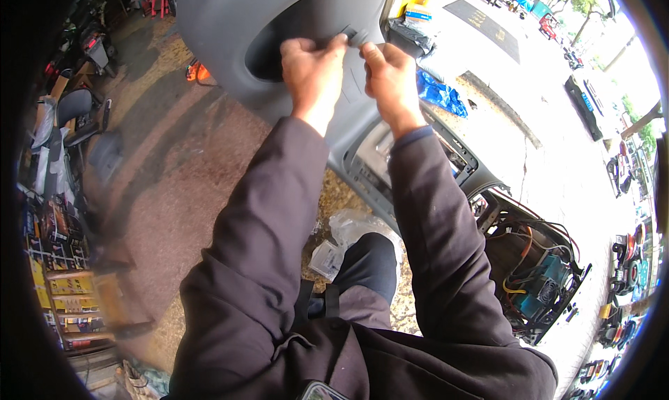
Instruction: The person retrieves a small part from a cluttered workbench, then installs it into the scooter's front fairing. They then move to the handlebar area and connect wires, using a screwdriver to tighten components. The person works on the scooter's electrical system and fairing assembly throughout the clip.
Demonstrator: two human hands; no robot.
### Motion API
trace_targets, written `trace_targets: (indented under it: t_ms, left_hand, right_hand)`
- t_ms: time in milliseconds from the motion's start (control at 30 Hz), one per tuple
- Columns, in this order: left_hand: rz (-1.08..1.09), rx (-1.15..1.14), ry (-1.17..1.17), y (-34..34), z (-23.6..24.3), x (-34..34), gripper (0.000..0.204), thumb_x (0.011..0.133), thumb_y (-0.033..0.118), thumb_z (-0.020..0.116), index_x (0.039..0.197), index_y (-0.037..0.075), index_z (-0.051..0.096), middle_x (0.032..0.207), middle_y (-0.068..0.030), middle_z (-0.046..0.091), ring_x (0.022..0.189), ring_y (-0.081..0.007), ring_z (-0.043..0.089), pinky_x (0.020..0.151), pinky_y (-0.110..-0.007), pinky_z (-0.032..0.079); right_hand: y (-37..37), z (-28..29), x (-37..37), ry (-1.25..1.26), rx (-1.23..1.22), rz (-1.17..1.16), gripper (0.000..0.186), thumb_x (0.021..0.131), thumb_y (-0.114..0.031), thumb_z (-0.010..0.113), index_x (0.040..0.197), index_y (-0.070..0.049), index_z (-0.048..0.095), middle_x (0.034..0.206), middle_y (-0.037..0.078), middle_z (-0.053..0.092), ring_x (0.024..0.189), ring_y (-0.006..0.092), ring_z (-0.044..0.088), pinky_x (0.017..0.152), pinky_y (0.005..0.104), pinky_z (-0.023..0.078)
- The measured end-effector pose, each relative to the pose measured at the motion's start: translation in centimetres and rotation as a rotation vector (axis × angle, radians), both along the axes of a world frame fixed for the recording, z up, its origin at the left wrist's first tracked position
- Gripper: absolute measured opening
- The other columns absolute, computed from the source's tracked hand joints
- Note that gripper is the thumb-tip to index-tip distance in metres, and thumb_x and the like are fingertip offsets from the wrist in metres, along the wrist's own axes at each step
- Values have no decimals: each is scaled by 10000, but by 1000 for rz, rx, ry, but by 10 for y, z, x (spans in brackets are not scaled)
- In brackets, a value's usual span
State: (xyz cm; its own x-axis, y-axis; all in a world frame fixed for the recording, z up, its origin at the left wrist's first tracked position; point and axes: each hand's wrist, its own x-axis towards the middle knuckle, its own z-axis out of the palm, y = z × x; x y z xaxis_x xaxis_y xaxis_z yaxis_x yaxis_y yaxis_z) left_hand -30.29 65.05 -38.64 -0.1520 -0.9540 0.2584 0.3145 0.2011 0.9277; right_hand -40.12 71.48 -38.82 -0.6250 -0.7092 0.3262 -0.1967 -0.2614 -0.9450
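A large grey moulded plastic housing (216,24) with a dark oval recess fills the upper middle. In front of it both my arms are stretched out. My left hand (315,71) is closed beside the recess, its thumb and finger at one end of a small grey cylindrical piece (357,37). My right hand (391,78) pinches the other end of that piece. Whether the piece is fixed to the housing is hard to make out. Below my right hand, the housing continues into a frame with a rectangular opening, partly covered by my right sleeve.
An open machine body with wires and a teal power unit (547,283) stands at the right. Blue plastic wrapping (442,93) lies beyond my right hand. Clear plastic bags (348,227) lie by my leg. Shelves of boxed goods (66,288) line the left, near a dark chair (75,109).
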Motion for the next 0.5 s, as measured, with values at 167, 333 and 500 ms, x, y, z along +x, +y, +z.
trace_targets:
  t_ms: [167, 333, 500]
  left_hand:
    - [433, -575, -415, -10, 0, 20, 552, 750, 220, 837, 1093, -63, 510, 941, -211, 670, 844, -349, 660, 799, -423, 523]
    - [341, -569, -535, -29, 5, 26, 633, 729, 376, 866, 1015, -78, 529, 970, -222, 658, 888, -305, 671, 791, -399, 543]
    - [351, -638, -477, -38, 4, 26, 667, 709, 440, 873, 973, -69, 532, 869, -188, 670, 789, -295, 676, 736, -391, 550]
  right_hand:
    - [-10, -10, -2, 231, -12, -159, 263, 964, -237, 653, 862, 5, 662, 615, -11, 524, 475, 79, 433, 443, 247, 351]
    - [-11, -13, -8, 225, -9, -129, 282, 958, -243, 654, 847, 16, 668, 622, 20, 558, 522, 90, 471, 497, 273, 392]
    - [-11, -15, -6, 280, -24, -112, 276, 973, -263, 626, 885, -5, 672, 631, -11, 531, 502, 74, 450, 461, 250, 367]
